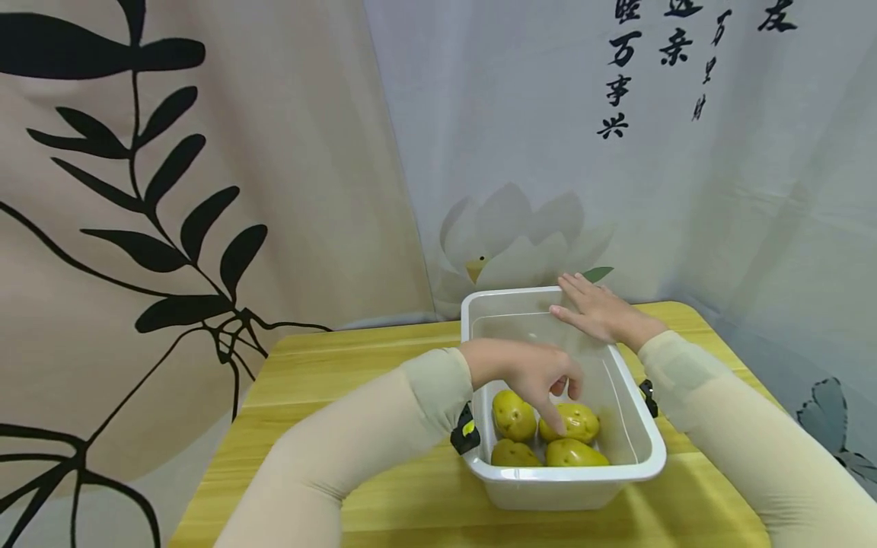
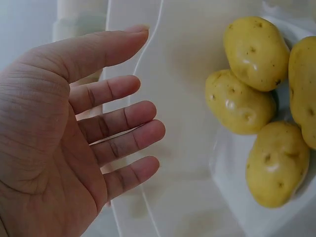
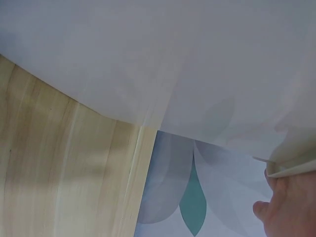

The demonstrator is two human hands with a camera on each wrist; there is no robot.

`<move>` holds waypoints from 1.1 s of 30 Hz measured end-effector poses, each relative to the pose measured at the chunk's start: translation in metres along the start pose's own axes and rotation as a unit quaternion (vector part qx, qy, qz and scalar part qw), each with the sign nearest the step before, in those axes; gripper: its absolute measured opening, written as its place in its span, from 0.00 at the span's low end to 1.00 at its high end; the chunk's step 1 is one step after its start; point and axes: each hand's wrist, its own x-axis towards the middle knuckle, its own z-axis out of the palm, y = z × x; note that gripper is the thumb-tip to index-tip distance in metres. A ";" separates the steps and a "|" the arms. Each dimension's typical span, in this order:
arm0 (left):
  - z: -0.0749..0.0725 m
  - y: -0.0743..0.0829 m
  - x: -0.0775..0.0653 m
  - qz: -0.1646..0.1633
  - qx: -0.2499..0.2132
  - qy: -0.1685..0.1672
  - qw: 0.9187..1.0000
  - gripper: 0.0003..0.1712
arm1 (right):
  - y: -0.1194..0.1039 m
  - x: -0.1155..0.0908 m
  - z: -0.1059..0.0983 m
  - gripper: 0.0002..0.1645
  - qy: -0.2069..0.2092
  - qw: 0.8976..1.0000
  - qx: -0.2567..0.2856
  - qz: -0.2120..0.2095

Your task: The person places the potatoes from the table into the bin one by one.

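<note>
My left hand (image 1: 530, 373) reaches over a white plastic tub (image 1: 633, 434) from the left, above several yellow potatoes (image 1: 574, 454) on its floor. The left wrist view has the palm and loosely bent fingers of this hand (image 2: 118, 128) with nothing in them, apart from the potatoes (image 2: 277, 165). At the tub's far right corner, my right hand (image 1: 599, 308) rests on the rim with its fingers extended. Only part of that hand (image 3: 291, 207) shows in the right wrist view, at the lower right beside the rim (image 3: 296, 167).
The tub stands on a yellow wood-grain table (image 1: 384, 365), near its back edge. Behind hangs a pale curtain (image 1: 329, 190) with printed black leaves, a lotus and dark writing. A black wrist device (image 1: 466, 430) is at the tub's left side.
</note>
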 end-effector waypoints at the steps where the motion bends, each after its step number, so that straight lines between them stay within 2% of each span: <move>1: -0.001 -0.002 -0.004 0.001 -0.002 0.005 1.000 0.25 | 0.000 0.001 0.000 0.49 0.000 1.000 0.002 -0.002; 7: -0.002 -0.018 -0.024 -0.009 -0.009 0.041 0.999 0.25 | 0.000 0.003 -0.001 0.49 0.002 1.000 0.006 -0.005; 16: -0.005 -0.038 -0.056 -0.016 -0.018 0.122 0.992 0.25 | 0.003 0.008 -0.003 0.49 -0.011 1.000 -0.001 0.000; 19: -0.007 -0.047 -0.070 -0.027 -0.033 0.154 0.987 0.25 | 0.005 0.009 -0.003 0.49 -0.011 1.000 -0.001 -0.004; 25: -0.006 -0.061 -0.094 -0.073 -0.049 0.212 0.973 0.25 | 0.005 0.003 -0.005 0.48 -0.012 1.000 0.001 -0.019; 33: -0.002 -0.067 -0.114 -0.106 -0.076 0.241 0.962 0.24 | 0.007 -0.005 -0.006 0.47 -0.009 0.999 0.012 -0.032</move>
